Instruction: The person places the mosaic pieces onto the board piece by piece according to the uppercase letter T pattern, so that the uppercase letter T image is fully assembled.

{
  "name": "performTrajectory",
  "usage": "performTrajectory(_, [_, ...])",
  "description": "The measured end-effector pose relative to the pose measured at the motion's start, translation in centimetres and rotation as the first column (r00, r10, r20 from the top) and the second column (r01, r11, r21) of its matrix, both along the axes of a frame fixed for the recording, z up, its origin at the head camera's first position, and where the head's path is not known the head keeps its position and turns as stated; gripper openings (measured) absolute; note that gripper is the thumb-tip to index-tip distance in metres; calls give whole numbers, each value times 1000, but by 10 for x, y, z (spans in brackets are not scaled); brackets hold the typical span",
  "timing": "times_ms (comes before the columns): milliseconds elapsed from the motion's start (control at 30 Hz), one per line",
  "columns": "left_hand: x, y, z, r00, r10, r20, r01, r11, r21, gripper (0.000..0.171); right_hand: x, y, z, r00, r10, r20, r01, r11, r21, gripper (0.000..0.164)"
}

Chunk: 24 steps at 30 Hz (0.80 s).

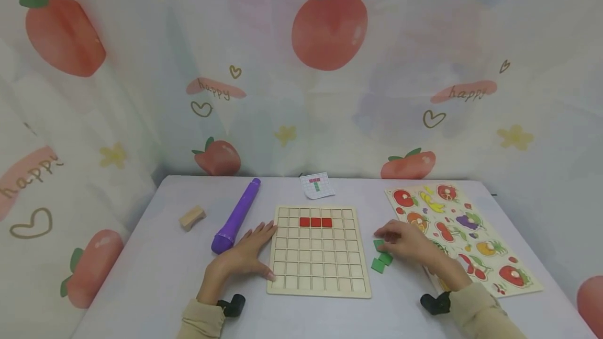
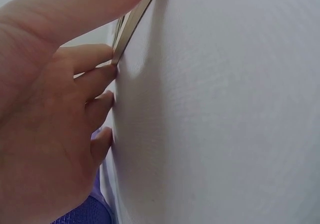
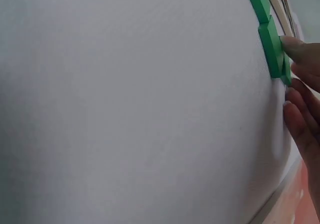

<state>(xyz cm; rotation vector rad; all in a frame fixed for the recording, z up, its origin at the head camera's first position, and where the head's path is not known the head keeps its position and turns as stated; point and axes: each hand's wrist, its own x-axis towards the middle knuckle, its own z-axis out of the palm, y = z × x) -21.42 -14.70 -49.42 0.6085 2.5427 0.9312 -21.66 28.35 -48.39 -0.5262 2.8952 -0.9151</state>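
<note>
A square wooden grid board (image 1: 319, 295) lies on the table, with three red tiles (image 1: 316, 222) in a row in its second row of cells. My left hand (image 1: 242, 254) rests with spread fingers along the board's left side, thumb at its lower left corner; in the left wrist view the fingertips (image 2: 111, 73) meet the board's edge. Right of the board, several green tiles (image 1: 378, 266) lie close together. Over the farthest one, my right hand (image 1: 406, 242) bends its fingers, pinching that green tile (image 3: 286, 72) between thumb and fingers.
A purple toy microphone (image 1: 237, 213) lies beside the left hand, and a small arched wooden block (image 1: 192, 218) farther left. Behind the board is a paper card (image 1: 317, 185) with a red and green T pattern. A fruit puzzle board (image 1: 511, 292) lies partly under the right forearm.
</note>
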Motion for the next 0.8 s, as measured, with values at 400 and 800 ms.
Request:
performTrajectory(400, [1, 0, -1, 1000, 3, -1, -3, 1000, 19, 119, 3, -2, -4, 1000, 14, -26, -14, 1000, -23, 26])
performTrajectory(800, [0, 0, -2, 1000, -6, 1, 6, 1000, 8, 118, 3, 0, -6, 999, -21, -27, 20, 1000, -12, 24])
